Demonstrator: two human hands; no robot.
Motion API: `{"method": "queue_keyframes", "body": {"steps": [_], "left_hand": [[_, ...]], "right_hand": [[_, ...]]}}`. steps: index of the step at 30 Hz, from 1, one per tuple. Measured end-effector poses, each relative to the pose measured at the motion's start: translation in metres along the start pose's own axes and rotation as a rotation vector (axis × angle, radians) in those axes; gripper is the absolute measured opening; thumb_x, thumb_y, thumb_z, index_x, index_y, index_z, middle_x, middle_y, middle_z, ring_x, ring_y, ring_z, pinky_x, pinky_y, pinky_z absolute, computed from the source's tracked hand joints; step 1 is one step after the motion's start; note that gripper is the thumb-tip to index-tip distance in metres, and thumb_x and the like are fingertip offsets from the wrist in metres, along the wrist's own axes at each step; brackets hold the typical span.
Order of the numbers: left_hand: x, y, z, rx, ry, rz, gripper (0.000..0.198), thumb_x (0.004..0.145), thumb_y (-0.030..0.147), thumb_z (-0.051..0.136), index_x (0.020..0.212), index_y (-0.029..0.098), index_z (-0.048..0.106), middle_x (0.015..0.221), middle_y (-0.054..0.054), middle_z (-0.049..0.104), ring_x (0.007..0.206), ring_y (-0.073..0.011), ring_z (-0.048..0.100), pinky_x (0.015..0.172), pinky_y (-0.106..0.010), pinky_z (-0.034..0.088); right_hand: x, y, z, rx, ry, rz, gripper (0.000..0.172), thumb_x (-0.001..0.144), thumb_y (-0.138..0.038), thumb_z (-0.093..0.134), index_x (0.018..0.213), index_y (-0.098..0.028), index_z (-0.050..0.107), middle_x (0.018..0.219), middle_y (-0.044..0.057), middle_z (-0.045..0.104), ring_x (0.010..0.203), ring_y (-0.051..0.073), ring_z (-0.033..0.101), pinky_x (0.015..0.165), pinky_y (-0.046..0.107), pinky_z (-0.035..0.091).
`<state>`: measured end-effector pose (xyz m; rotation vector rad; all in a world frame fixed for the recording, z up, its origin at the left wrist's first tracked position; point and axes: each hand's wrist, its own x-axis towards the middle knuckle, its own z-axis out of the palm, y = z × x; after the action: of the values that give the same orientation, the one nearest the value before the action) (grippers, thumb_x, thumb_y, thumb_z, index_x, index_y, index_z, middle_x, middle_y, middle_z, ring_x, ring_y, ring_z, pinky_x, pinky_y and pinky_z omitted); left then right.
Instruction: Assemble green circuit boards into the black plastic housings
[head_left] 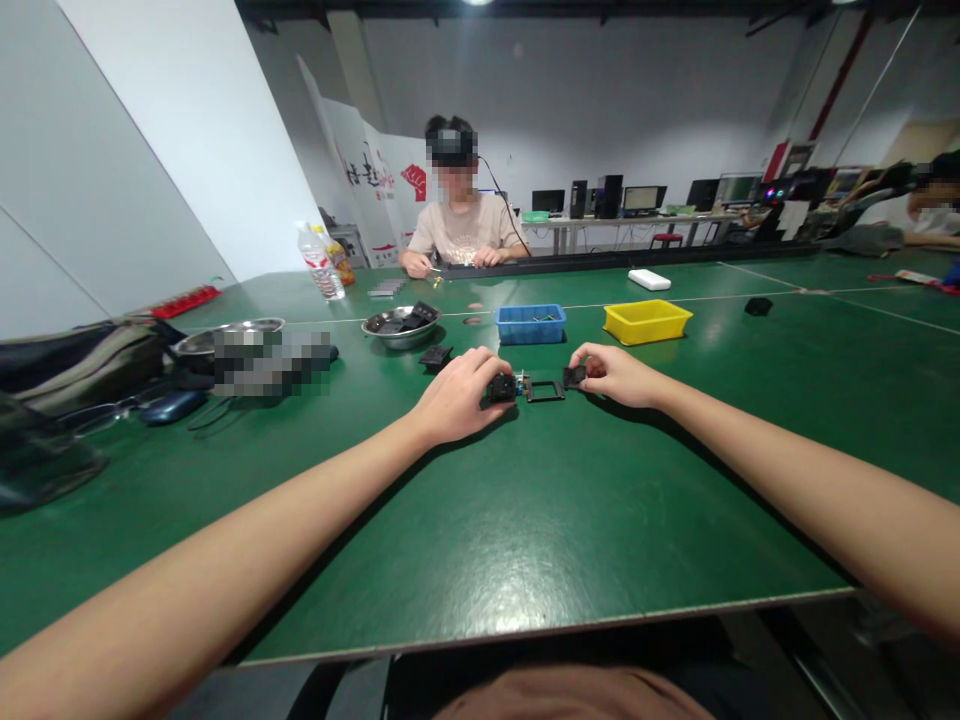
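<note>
My left hand point(466, 393) is closed around a black plastic housing point(502, 388), low over the green table. A small part with bluish and metallic bits point(521, 382) shows at the housing's right side. Between my hands lies a thin black rectangular frame point(546, 391) with an open middle. My right hand point(616, 374) pinches a small dark square piece point(574, 378) just right of that frame. Behind my left hand, another black plastic part point(435, 358) rests on the table. Finer details of the pieces are too small to make out.
A metal bowl point(402, 328) of black parts, a blue tray point(530, 325) and a yellow tray point(648, 321) stand beyond my hands. A water bottle point(319, 265) is at the far left. Opposite sits a person point(465, 220) handling small items. Bags point(97, 370) lie left.
</note>
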<state>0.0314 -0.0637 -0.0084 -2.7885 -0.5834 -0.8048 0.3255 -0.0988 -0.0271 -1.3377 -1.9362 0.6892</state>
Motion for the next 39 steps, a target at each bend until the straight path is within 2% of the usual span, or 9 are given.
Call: {"method": "queue_keyframes", "body": {"steps": [6, 10, 16, 23, 26, 28, 30, 33, 39], "left_hand": [[0.0, 0.0, 0.0, 0.036, -0.067, -0.031, 0.031, 0.085, 0.035, 0.07, 0.108, 0.019, 0.056, 0.106, -0.009, 0.062, 0.094, -0.0254, 0.059, 0.083, -0.04, 0.051], [0.0, -0.002, 0.002, 0.04, -0.128, -0.076, 0.033, 0.088, 0.044, 0.067, 0.108, 0.019, 0.058, 0.106, -0.009, 0.063, 0.094, -0.0258, 0.06, 0.084, -0.041, 0.051], [-0.001, -0.005, 0.005, 0.002, -0.216, -0.179, 0.038, 0.091, 0.048, 0.061, 0.11, 0.015, 0.062, 0.109, -0.012, 0.064, 0.102, -0.0278, 0.061, 0.092, -0.043, 0.051], [-0.003, -0.008, 0.008, 0.006, -0.229, -0.291, 0.042, 0.092, 0.043, 0.056, 0.119, 0.011, 0.06, 0.114, -0.016, 0.063, 0.109, -0.0313, 0.061, 0.098, -0.048, 0.051], [-0.003, -0.007, 0.006, 0.005, -0.186, -0.244, 0.057, 0.091, 0.041, 0.058, 0.139, 0.012, 0.049, 0.128, -0.019, 0.058, 0.119, -0.0325, 0.056, 0.104, -0.051, 0.047], [-0.002, -0.005, 0.004, -0.017, -0.198, -0.16, 0.059, 0.093, 0.041, 0.056, 0.146, 0.019, 0.044, 0.14, -0.018, 0.052, 0.127, -0.0331, 0.051, 0.107, -0.053, 0.043], [-0.002, -0.003, 0.003, -0.038, -0.239, -0.095, 0.053, 0.097, 0.042, 0.052, 0.146, 0.025, 0.045, 0.147, -0.016, 0.047, 0.134, -0.0343, 0.045, 0.108, -0.056, 0.041], [-0.003, -0.002, 0.003, -0.06, -0.276, -0.075, 0.048, 0.099, 0.043, 0.049, 0.145, 0.029, 0.047, 0.151, -0.016, 0.045, 0.137, -0.0354, 0.042, 0.108, -0.059, 0.04], [-0.003, -0.004, 0.004, -0.141, -0.267, -0.086, 0.044, 0.098, 0.042, 0.051, 0.137, 0.023, 0.05, 0.145, -0.014, 0.054, 0.134, -0.0313, 0.048, 0.109, -0.054, 0.04]], "right_hand": [[0.002, 0.003, -0.003, 0.002, 0.015, 0.002, 0.024, 0.068, -0.023, 0.063, 0.09, -0.018, 0.059, 0.066, -0.006, 0.055, 0.061, 0.012, 0.051, 0.062, 0.026, 0.041], [0.001, 0.001, -0.004, -0.03, 0.017, 0.018, 0.024, 0.068, -0.018, 0.062, 0.092, -0.016, 0.064, 0.075, -0.002, 0.063, 0.067, 0.013, 0.056, 0.066, 0.026, 0.043], [-0.001, -0.006, -0.004, -0.191, 0.011, 0.018, 0.027, 0.07, -0.012, 0.061, 0.095, -0.015, 0.071, 0.086, 0.003, 0.069, 0.074, 0.014, 0.058, 0.072, 0.027, 0.045], [-0.003, -0.008, -0.003, -0.405, 0.018, -0.019, 0.032, 0.073, -0.011, 0.06, 0.104, -0.015, 0.07, 0.093, 0.006, 0.068, 0.08, 0.016, 0.059, 0.076, 0.028, 0.046], [-0.005, -0.009, -0.002, -0.455, 0.042, -0.091, 0.042, 0.074, -0.013, 0.061, 0.115, -0.016, 0.066, 0.1, 0.008, 0.068, 0.088, 0.02, 0.061, 0.082, 0.033, 0.049], [-0.006, -0.013, -0.001, -0.489, 0.048, -0.17, 0.043, 0.076, -0.016, 0.06, 0.119, -0.016, 0.066, 0.108, 0.011, 0.067, 0.097, 0.023, 0.062, 0.091, 0.038, 0.049], [-0.008, -0.018, 0.002, -0.512, 0.035, -0.25, 0.04, 0.08, -0.018, 0.059, 0.119, -0.017, 0.067, 0.116, 0.013, 0.066, 0.108, 0.026, 0.061, 0.1, 0.043, 0.046], [-0.011, -0.026, 0.007, -0.524, -0.019, -0.325, 0.037, 0.084, -0.022, 0.059, 0.12, -0.02, 0.069, 0.124, 0.013, 0.064, 0.118, 0.028, 0.058, 0.106, 0.047, 0.042], [-0.013, -0.031, 0.015, -0.573, -0.127, -0.249, 0.03, 0.088, -0.027, 0.06, 0.114, -0.02, 0.073, 0.127, 0.014, 0.064, 0.121, 0.031, 0.058, 0.106, 0.05, 0.042]]}}
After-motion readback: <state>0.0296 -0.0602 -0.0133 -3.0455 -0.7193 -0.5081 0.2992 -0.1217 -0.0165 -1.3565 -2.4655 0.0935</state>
